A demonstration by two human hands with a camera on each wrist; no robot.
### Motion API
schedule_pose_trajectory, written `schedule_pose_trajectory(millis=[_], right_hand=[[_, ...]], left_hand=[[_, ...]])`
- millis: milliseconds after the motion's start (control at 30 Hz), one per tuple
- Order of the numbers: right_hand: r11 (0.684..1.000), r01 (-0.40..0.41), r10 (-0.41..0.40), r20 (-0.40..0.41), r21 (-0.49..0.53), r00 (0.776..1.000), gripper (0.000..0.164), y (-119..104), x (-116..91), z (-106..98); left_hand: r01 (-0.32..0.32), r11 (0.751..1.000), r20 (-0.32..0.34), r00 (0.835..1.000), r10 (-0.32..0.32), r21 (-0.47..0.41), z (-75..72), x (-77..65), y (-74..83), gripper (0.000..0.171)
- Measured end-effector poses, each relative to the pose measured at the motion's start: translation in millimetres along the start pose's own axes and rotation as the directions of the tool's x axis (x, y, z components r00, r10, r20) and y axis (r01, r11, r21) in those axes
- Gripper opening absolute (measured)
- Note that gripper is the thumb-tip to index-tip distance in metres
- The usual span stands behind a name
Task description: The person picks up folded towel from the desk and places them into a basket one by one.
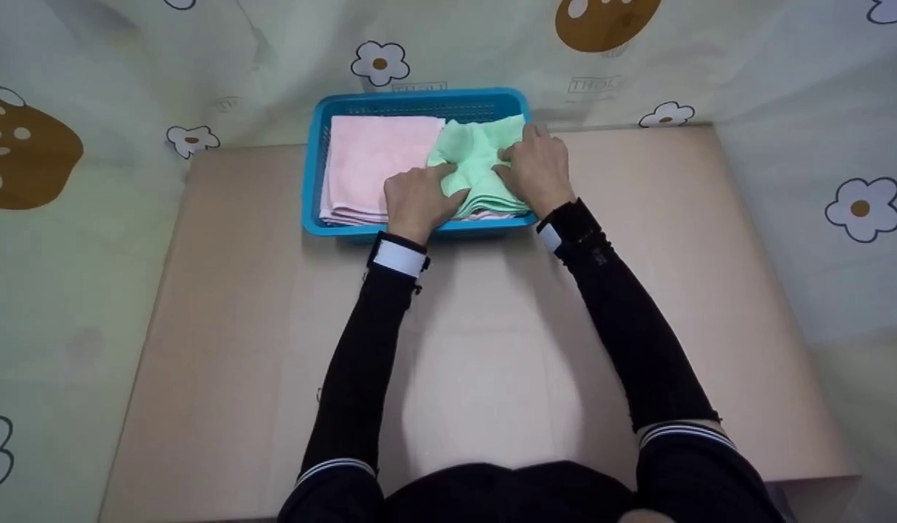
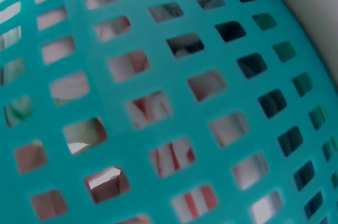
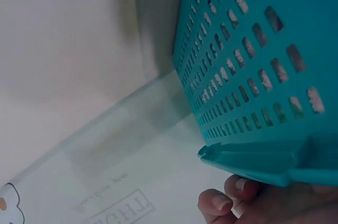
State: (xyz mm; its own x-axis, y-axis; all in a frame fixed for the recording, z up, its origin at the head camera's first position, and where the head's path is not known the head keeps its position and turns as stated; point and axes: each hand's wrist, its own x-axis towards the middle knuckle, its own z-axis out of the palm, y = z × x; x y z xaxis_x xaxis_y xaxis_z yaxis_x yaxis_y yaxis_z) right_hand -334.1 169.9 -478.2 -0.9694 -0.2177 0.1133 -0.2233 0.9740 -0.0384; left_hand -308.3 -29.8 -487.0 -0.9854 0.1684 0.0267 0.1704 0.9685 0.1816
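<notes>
A blue plastic basket [image 1: 310, 167] with slotted walls stands at the far edge of the table. Folded pink cloths [image 1: 383, 149] lie stacked in its left part, and a folded green cloth [image 1: 477, 145] fills the right part, its top puckered. My left hand [image 1: 423, 196] pinches the green cloth at its lower left, thumb and index finger toward the right. At the right edge of that cloth, my right hand [image 1: 539, 167] grips it beside the basket rim. The basket wall [image 2: 127, 76] fills the left wrist view. Right fingers [image 3: 219, 203] show by the rim in the right wrist view.
The pale tabletop [image 1: 484, 378] stretches from the basket to the person's body. A curtain [image 1: 274, 73] printed with flowers and brown mushroom shapes hangs behind and along both sides. The basket's back wall stands close to it.
</notes>
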Motion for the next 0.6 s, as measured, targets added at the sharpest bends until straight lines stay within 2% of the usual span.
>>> schedule_pose_trajectory(millis=[167,267,367,500,600], right_hand=[[0.997,0.021,-0.018,0.044,-0.074,0.999,0.038,-2.0,3.4,-2.4],[0.997,0.019,-0.013,0.075,-0.079,0.997,0.039,-2.9,3.3,-1.4],[0.997,0.016,-0.012,0.057,-0.073,0.998,0.039,-2.8,1.6,1.0],[1.000,0.018,-0.018,0.001,0.006,1.000,0.038,0.1,-1.8,3.1],[0.989,-0.009,0.010,-0.004,0.145,1.000,0.037,5.3,-5.3,-0.4]], left_hand=[[0.012,1.000,0.007,1.000,-0.012,-0.001,-4.1,2.4,-0.1,0.060],[0.019,1.000,0.025,1.000,-0.018,-0.024,-3.8,2.1,0.0,0.060],[0.013,0.998,0.014,1.000,-0.012,-0.054,-2.2,1.2,-0.2,0.060],[-0.006,0.996,-0.011,1.000,0.005,-0.092,-1.1,-1.3,-2.8,0.059],[-0.029,0.990,-0.014,1.000,0.027,-0.137,-4.9,-5.2,-6.8,0.057]])
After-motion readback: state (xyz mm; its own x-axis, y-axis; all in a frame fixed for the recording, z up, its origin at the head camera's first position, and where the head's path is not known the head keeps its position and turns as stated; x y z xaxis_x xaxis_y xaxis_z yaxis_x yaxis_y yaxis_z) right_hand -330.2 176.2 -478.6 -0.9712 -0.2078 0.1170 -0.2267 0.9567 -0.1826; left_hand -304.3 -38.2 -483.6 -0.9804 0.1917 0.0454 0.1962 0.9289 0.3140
